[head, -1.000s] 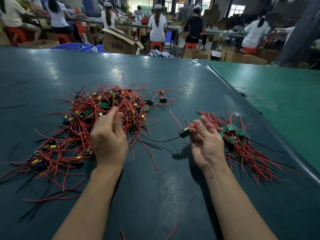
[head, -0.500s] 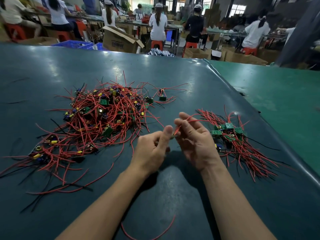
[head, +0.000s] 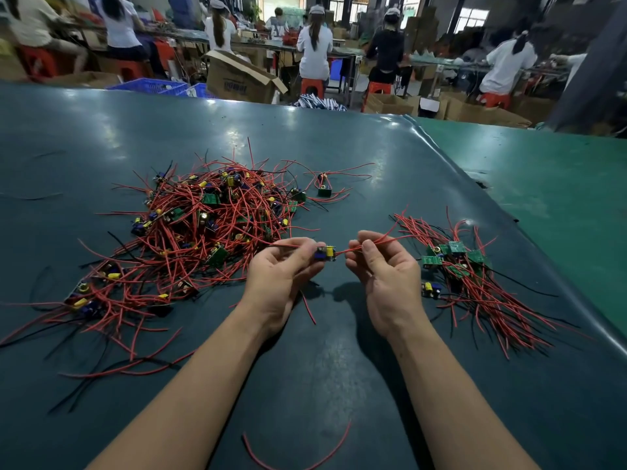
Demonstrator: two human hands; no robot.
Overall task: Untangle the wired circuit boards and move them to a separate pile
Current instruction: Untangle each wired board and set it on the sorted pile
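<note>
- The left hand (head: 283,274) and the right hand (head: 385,266) are raised side by side over the near middle of the table (head: 339,385), palms turned towards each other, with a small gap between them.
- Between the two hangs one small circuit board (head: 325,253) (blue and yellow parts on it), clear of the tabletop.
- The left hand has its thumb and curled fingertips pinched on the board's left end, where a red wire leads off to the left.
- The right hand pinches the board's red wires (head: 353,248) between thumb and forefinger just right of the board; those wires run on up and to the right.
- To the left, farther back, lies the big tangled pile (head: 203,225) of boards with red and black leads, spreading out towards the near left edge.
- To the right, just beside the right hand, sits the smaller sorted pile (head: 468,276), green boards bunched at its far end and wires fanned towards the near right.
- One lone board (head: 324,191) lies apart, just beyond the big pile's far right corner.
- A loose red wire (head: 298,464) curls on the table close in, between the forearms.
- Beyond the table, seated workers (head: 315,45) (backs turned) and a cardboard box (head: 237,79).
</note>
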